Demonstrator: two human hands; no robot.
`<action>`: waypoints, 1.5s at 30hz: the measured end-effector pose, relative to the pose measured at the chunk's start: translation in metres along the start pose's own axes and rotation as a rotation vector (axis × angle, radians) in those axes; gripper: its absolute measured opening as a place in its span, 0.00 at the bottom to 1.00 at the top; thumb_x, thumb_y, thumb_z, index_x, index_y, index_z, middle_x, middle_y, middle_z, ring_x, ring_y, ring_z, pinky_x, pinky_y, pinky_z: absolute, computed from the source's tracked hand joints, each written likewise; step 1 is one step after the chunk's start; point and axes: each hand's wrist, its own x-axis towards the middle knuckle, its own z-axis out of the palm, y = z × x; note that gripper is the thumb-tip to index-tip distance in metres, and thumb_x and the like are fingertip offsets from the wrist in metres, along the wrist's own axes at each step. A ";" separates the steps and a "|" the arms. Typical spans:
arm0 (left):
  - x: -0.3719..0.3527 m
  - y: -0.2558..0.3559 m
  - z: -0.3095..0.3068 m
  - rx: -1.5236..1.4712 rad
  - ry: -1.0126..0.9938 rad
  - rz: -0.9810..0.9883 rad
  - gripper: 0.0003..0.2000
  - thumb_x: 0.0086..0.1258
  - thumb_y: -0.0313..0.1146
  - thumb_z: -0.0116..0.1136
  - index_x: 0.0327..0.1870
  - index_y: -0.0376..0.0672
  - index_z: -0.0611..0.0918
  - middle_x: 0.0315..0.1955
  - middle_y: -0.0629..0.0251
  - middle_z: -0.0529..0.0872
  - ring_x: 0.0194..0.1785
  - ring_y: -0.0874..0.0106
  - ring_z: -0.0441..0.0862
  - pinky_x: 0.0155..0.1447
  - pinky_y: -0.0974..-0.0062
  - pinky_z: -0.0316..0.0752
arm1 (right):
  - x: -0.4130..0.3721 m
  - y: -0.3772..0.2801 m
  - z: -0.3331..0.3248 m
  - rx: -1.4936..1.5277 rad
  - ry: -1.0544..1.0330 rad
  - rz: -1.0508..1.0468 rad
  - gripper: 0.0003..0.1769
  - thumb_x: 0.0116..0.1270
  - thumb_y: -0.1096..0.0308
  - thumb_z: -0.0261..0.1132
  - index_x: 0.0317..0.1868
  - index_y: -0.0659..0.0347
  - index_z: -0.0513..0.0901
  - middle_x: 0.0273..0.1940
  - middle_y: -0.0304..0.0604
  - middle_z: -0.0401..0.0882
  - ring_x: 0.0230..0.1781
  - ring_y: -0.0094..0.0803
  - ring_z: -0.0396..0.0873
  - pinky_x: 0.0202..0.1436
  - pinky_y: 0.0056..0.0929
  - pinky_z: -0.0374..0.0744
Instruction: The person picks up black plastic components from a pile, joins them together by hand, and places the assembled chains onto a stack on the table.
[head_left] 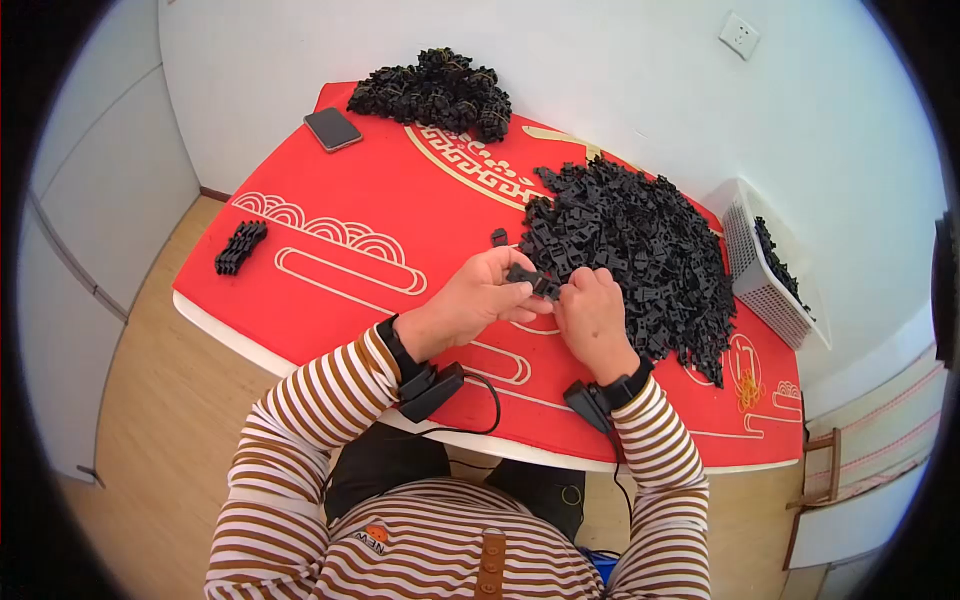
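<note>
Small black plastic pieces (533,282), seemingly a few side by side, sit between the thumb and fingers of my left hand (489,290). My right hand (592,312) is closed in a pinch at their right end; its fingertips hide what exactly they grip. Just beyond both hands spreads a large loose heap of similar black plastic pieces (635,240). One stray piece (499,237) lies beside the heap, above my left hand. At the table's left lies a short stack of black pieces (241,248) lined up together.
A red patterned cloth (350,210) covers the table. At the back are bundled black pieces (435,95) and a phone (332,130). To the right stand a white basket (765,270) with black pieces inside and yellow rubber bands (748,391). Cables hang from wrist-worn devices.
</note>
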 end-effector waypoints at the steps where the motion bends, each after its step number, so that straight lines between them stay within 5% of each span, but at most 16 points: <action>1: -0.001 -0.001 0.002 0.012 -0.001 -0.007 0.09 0.70 0.23 0.49 0.49 0.38 0.69 0.47 0.55 0.80 0.47 0.64 0.84 0.45 0.74 0.83 | -0.003 0.001 -0.002 0.028 0.024 0.000 0.02 0.50 0.69 0.62 0.24 0.57 0.80 0.32 0.40 0.73 0.39 0.39 0.72 0.38 0.36 0.72; 5: 0.000 -0.001 0.005 0.067 0.024 0.017 0.09 0.70 0.24 0.51 0.48 0.38 0.70 0.41 0.59 0.82 0.44 0.67 0.85 0.44 0.76 0.82 | -0.013 0.005 -0.019 0.357 0.152 0.047 0.04 0.50 0.74 0.64 0.27 0.62 0.76 0.32 0.42 0.76 0.34 0.43 0.74 0.38 0.42 0.73; 7: -0.002 0.000 0.006 0.093 0.023 0.025 0.09 0.69 0.24 0.53 0.48 0.38 0.72 0.38 0.61 0.83 0.43 0.69 0.85 0.43 0.77 0.82 | -0.017 0.004 -0.048 0.725 -0.114 0.474 0.03 0.60 0.78 0.61 0.34 0.65 0.75 0.41 0.46 0.80 0.34 0.29 0.81 0.37 0.25 0.77; 9: -0.002 -0.003 0.005 0.110 -0.055 0.020 0.09 0.68 0.25 0.55 0.47 0.38 0.73 0.37 0.62 0.83 0.41 0.71 0.84 0.43 0.78 0.81 | -0.029 0.012 -0.038 1.291 0.059 0.482 0.05 0.64 0.80 0.57 0.40 0.64 0.74 0.44 0.47 0.80 0.36 0.24 0.80 0.39 0.20 0.77; 12: -0.002 -0.009 0.008 0.188 -0.119 0.000 0.09 0.66 0.24 0.57 0.45 0.37 0.75 0.37 0.63 0.84 0.40 0.74 0.84 0.44 0.79 0.80 | -0.041 0.009 -0.031 1.718 0.147 0.517 0.09 0.64 0.82 0.56 0.45 0.64 0.72 0.46 0.47 0.79 0.37 0.26 0.79 0.42 0.23 0.79; 16: 0.002 -0.019 0.006 0.248 -0.128 0.048 0.08 0.64 0.22 0.56 0.44 0.36 0.76 0.35 0.63 0.84 0.40 0.75 0.83 0.44 0.78 0.79 | -0.045 0.004 -0.036 1.993 0.126 0.403 0.15 0.61 0.84 0.58 0.49 0.65 0.72 0.48 0.46 0.78 0.41 0.25 0.78 0.46 0.24 0.78; 20: -0.005 -0.008 0.014 0.102 0.014 0.008 0.06 0.63 0.21 0.54 0.40 0.38 0.75 0.32 0.63 0.83 0.33 0.76 0.82 0.38 0.82 0.79 | -0.050 0.004 -0.030 1.954 0.107 0.501 0.27 0.57 0.84 0.61 0.59 0.63 0.72 0.44 0.43 0.78 0.37 0.26 0.76 0.40 0.24 0.76; 26: -0.008 -0.005 0.019 0.358 -0.058 -0.098 0.05 0.65 0.23 0.52 0.40 0.38 0.73 0.28 0.69 0.78 0.28 0.81 0.79 0.32 0.83 0.77 | -0.054 0.010 -0.022 1.867 0.099 0.405 0.24 0.58 0.86 0.62 0.57 0.67 0.73 0.47 0.40 0.78 0.47 0.21 0.76 0.49 0.20 0.76; 35: -0.008 -0.014 0.016 0.522 -0.176 -0.025 0.05 0.72 0.31 0.49 0.41 0.39 0.74 0.28 0.73 0.77 0.29 0.83 0.78 0.34 0.85 0.76 | -0.051 0.002 -0.030 1.785 0.005 0.466 0.18 0.65 0.80 0.58 0.56 0.67 0.74 0.42 0.41 0.79 0.36 0.22 0.80 0.43 0.22 0.80; 41: -0.014 -0.004 0.024 0.366 -0.177 -0.133 0.05 0.72 0.30 0.48 0.38 0.40 0.75 0.27 0.71 0.78 0.30 0.82 0.77 0.35 0.82 0.75 | -0.053 0.007 -0.026 1.802 -0.010 0.457 0.16 0.66 0.79 0.58 0.54 0.67 0.75 0.41 0.41 0.80 0.37 0.22 0.79 0.44 0.21 0.79; 45: -0.013 -0.006 0.019 0.483 -0.198 -0.088 0.08 0.74 0.32 0.47 0.47 0.38 0.74 0.29 0.73 0.75 0.33 0.87 0.73 0.37 0.86 0.73 | -0.051 0.005 -0.028 1.925 0.020 0.478 0.14 0.66 0.79 0.56 0.53 0.67 0.76 0.42 0.42 0.79 0.39 0.23 0.79 0.45 0.21 0.79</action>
